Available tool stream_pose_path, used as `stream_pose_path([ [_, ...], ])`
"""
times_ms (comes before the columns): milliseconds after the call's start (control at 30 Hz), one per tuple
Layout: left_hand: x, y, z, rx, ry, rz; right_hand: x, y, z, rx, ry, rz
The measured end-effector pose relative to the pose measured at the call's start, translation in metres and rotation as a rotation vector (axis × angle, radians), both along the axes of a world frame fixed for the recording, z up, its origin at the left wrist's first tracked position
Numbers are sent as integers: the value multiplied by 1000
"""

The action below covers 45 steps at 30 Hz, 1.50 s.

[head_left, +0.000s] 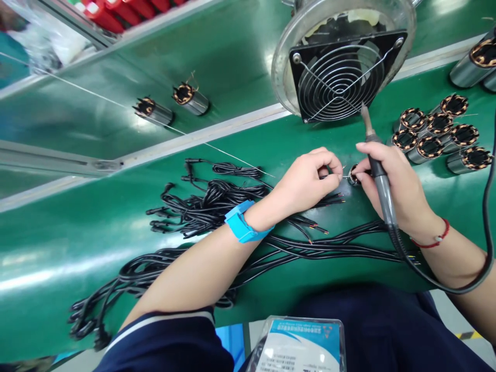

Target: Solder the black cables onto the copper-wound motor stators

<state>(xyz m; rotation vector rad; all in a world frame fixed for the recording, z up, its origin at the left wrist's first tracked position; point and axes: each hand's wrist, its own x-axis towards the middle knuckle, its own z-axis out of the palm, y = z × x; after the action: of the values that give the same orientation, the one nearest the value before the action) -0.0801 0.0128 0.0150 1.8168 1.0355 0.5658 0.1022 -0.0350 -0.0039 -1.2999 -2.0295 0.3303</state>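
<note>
My left hand (312, 175), with a blue wrist strap, is closed in a pinch on a thin silvery wire that looks like solder wire (240, 161). A short end of it sticks out toward a small round motor stator (352, 174). Across my right hand (399, 181) lies a soldering iron (382, 188), gripped with its tip pointing up and away, toward the fan. Thumb and fingertips of that same hand also touch the stator, whose far side they partly hide. Black cables (217, 199) with stripped ends lie under and beside my left forearm.
A black fan (339, 85) with a wire guard stands ahead. Several metal-cased stators (430, 147) cluster at right; two more stators (189, 98) stand on the back ledge. Longer black cables (155, 263) run along the near edge. The iron's cord (489, 227) loops over my right forearm.
</note>
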Motion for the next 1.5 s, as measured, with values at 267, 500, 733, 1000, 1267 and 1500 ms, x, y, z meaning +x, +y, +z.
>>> stream_pose_path([
  [267,2,-2,-1,49,-20,-2,4,-14,15,-2,72,-54],
  [500,3,-5,-1,97,28,-14,13,-57,23,89,268,-133],
  [733,3,-5,-2,125,41,-2,12,-65,8,102,277,-27],
  [1000,3,-5,-2,117,29,-4,10,-61,11,65,275,17],
  [1267,3,-5,-3,84,17,15,12,-62,5,95,273,-29],
  [1500,3,-5,-4,84,9,10,12,-63,6,95,278,-14],
])
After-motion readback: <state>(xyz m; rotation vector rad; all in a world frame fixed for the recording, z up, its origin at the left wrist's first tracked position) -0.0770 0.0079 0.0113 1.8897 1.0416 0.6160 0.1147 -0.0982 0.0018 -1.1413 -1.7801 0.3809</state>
